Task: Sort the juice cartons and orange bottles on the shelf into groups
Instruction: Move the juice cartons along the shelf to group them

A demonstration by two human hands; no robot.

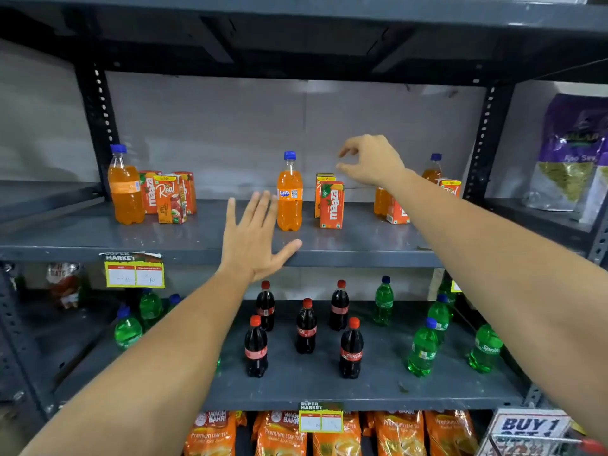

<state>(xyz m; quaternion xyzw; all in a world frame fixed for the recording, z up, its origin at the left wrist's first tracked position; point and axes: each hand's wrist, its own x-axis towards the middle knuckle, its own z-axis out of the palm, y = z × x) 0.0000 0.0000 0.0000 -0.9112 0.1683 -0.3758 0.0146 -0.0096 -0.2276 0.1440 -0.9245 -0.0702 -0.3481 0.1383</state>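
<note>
Both: left hand [251, 238] splayed, right hand [370, 161] empty.

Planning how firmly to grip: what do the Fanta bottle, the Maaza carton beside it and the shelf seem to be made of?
Fanta bottle: clear glossy plastic, by the see-through neck and moulded blue cap.
Maaza carton: printed coated paperboard, by its folded edges; probably.
Shelf: grey painted metal, with a dull sheen and perforated uprights.

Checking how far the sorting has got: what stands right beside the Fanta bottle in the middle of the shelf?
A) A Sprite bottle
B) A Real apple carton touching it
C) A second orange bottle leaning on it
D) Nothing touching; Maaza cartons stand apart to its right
D: the Fanta bottle stands alone, with the Maaza cartons apart on its right.
</note>
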